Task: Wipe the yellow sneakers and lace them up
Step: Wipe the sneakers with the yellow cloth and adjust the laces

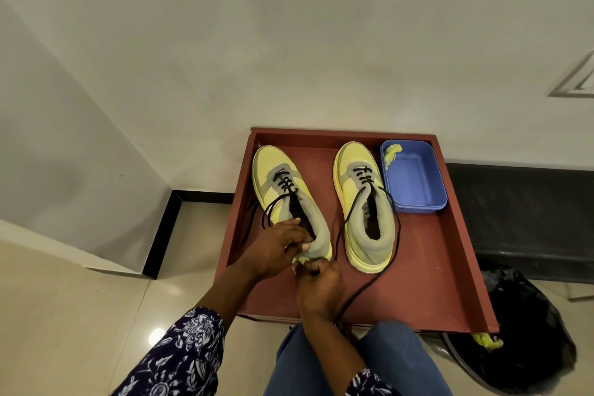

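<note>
Two yellow sneakers with grey collars and black laces stand in a red-brown tray [443, 267]. My left hand [276, 249] grips the collar of the left sneaker [279, 177] near its heel. My right hand [316, 286] is curled at that heel and pinches a pale yellow cloth [297, 262] against it; most of the cloth is hidden. The right sneaker [366, 202] stands untouched, its loose black lace [363, 289] trailing over the tray toward my lap.
A blue plastic tub [414, 177] with a yellow rag at its rim sits in the tray's far right corner. A black bag [527, 337] lies on the floor at the right. White walls stand behind and to the left. My knees in jeans are below the tray.
</note>
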